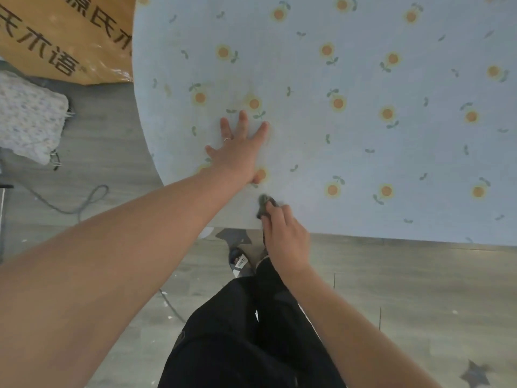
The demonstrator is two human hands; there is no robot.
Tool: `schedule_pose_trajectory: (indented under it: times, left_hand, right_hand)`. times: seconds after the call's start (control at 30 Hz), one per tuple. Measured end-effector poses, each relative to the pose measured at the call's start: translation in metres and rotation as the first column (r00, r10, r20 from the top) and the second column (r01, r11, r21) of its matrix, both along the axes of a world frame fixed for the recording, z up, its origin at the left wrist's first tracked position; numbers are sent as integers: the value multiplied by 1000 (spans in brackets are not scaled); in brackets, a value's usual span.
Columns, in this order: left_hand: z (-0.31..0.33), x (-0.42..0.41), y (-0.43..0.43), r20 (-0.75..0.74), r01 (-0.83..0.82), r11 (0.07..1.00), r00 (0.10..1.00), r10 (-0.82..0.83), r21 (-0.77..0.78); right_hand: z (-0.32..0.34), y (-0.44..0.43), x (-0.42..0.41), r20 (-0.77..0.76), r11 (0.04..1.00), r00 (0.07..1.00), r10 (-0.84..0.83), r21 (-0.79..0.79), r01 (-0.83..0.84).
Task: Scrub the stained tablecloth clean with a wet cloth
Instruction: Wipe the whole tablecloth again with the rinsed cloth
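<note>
I read left hand (240,148) flat, pinning tablecloth (363,141) taut (near edge); right hand (284,236) grips wet cloth (263,204) to scrub.

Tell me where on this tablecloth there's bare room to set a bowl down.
The tablecloth is bare across its whole right side, from the right hand outward, and past the fingertips of the left hand. It is crowded only near the front left edge: the left hand lies flat there, and the right hand grips the cloth just beside it.
</note>
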State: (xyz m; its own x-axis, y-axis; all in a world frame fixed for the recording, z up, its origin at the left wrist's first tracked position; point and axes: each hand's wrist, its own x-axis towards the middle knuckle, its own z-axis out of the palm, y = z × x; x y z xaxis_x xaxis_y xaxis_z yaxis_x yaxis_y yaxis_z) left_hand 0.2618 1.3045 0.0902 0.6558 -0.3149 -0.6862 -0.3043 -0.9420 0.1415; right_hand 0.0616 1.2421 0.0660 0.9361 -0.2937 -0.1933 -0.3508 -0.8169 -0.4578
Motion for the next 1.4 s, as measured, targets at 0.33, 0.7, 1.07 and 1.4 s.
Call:
schedule_pose_trajectory:
  times: [0.33,0.7,1.07,1.4]
  left_hand:
    - [-1,0,-1,35,-10,1000,999,10,-17]
    - [0,-3,1,41,-12,999,999,14,-47]
    - [-5,-2,0,33,-26,999,999,27,-36]
    - [3,25,13,57,37,999,998,-39,39]
  right_hand:
    - [-2,-126,40,55,836,870,-489,-255,486]
    - [6,-19,12,-64,985,998,-23,-171,12]
    - [-7,-19,36,19,934,943,-331,-135,331]
    - [-3,-159,78,7,934,972,-236,-274,229]
